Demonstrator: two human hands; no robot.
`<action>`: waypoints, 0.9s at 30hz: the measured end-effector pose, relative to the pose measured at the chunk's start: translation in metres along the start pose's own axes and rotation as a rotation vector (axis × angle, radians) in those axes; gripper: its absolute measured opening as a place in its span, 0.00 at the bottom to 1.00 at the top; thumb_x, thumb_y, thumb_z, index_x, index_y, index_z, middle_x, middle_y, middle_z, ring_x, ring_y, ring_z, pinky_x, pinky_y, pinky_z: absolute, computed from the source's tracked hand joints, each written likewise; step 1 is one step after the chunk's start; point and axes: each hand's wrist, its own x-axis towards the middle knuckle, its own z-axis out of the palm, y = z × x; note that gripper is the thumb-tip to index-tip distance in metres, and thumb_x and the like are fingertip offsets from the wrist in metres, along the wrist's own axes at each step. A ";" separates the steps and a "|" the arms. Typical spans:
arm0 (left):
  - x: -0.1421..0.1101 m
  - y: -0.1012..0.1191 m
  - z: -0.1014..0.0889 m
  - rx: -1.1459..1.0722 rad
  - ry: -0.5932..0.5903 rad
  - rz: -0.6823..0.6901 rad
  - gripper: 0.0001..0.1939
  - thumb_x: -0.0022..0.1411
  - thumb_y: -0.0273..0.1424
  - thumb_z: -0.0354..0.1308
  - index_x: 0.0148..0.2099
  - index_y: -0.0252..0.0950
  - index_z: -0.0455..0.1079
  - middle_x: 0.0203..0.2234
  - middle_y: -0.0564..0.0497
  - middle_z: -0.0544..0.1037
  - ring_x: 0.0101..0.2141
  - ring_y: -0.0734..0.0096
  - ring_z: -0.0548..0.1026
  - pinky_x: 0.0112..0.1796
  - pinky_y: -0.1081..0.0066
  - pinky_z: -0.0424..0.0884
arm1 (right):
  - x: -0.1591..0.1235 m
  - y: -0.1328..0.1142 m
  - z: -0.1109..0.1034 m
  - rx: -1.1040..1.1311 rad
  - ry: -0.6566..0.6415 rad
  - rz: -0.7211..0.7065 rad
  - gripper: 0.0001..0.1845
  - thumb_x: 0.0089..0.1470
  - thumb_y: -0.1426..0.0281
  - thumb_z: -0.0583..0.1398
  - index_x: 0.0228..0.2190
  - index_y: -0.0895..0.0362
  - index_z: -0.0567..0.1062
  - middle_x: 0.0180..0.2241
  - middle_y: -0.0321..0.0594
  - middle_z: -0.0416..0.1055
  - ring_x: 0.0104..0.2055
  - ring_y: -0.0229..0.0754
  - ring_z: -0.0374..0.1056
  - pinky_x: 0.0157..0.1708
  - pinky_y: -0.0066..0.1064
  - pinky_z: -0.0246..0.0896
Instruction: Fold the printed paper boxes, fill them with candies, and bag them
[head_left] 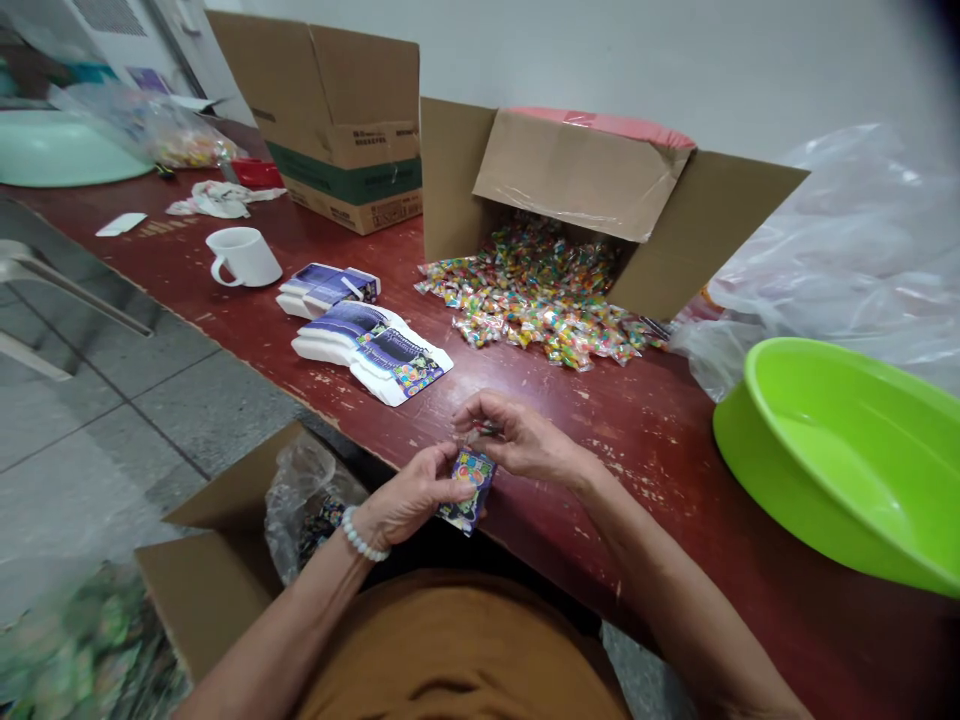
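Note:
My left hand (420, 490) grips a small purple printed box (471, 488) near the table's front edge, its thumb across the printed face. At the top end of that box, my right hand (517, 435) is closed with its fingertips pinched on a small candy packet (484, 430), partly hidden by the fingers. Ahead lie stacks of flattened purple and white cartons (367, 345). Beyond them, a heap of colourful wrapped candies (540, 300) spills out of an open cardboard box (577, 170) lying on its side.
The red table (600, 450) carries a white mug (244, 257), a closed carton (337, 120) and a green basin (825, 460) at right. Clear plastic bags (847, 250) stand behind the basin. Below the front edge, an open cardboard box (217, 570) holds a plastic bag.

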 end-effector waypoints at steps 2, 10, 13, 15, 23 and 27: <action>0.002 0.002 0.001 0.029 0.011 0.061 0.22 0.50 0.30 0.71 0.47 0.34 0.70 0.32 0.49 0.78 0.27 0.70 0.77 0.30 0.72 0.74 | -0.001 -0.001 0.000 -0.032 0.022 -0.030 0.15 0.55 0.75 0.60 0.45 0.54 0.72 0.46 0.43 0.72 0.48 0.43 0.70 0.49 0.39 0.67; 0.000 0.015 0.009 0.087 0.146 0.192 0.24 0.53 0.30 0.67 0.52 0.39 0.67 0.32 0.53 0.76 0.26 0.74 0.74 0.29 0.74 0.72 | 0.000 0.009 0.002 0.353 0.242 0.068 0.23 0.58 0.63 0.61 0.53 0.51 0.65 0.53 0.45 0.69 0.57 0.43 0.66 0.56 0.40 0.63; -0.001 0.016 0.011 0.112 0.204 0.237 0.22 0.52 0.30 0.68 0.50 0.38 0.70 0.33 0.53 0.77 0.29 0.73 0.74 0.31 0.75 0.71 | -0.005 0.006 0.003 0.203 0.338 0.111 0.15 0.59 0.61 0.60 0.46 0.51 0.73 0.52 0.44 0.70 0.55 0.45 0.67 0.56 0.43 0.62; 0.000 0.016 0.011 0.079 0.230 0.253 0.20 0.55 0.34 0.67 0.49 0.37 0.72 0.33 0.52 0.78 0.31 0.71 0.75 0.32 0.74 0.71 | -0.010 0.002 0.004 0.051 0.326 0.070 0.10 0.60 0.61 0.60 0.39 0.51 0.77 0.52 0.44 0.69 0.56 0.46 0.65 0.57 0.44 0.59; 0.010 0.014 0.012 -0.151 0.329 0.160 0.16 0.59 0.41 0.62 0.43 0.34 0.74 0.29 0.48 0.80 0.25 0.68 0.76 0.24 0.72 0.73 | -0.015 0.005 0.020 0.323 0.414 0.191 0.15 0.57 0.58 0.62 0.45 0.51 0.75 0.47 0.42 0.72 0.48 0.43 0.69 0.47 0.37 0.66; 0.010 0.007 0.016 -0.094 0.301 0.215 0.18 0.57 0.42 0.65 0.43 0.34 0.74 0.29 0.49 0.80 0.25 0.69 0.77 0.22 0.74 0.73 | -0.010 0.012 0.031 0.499 0.274 0.322 0.23 0.49 0.56 0.67 0.44 0.53 0.74 0.36 0.38 0.73 0.32 0.39 0.68 0.29 0.29 0.65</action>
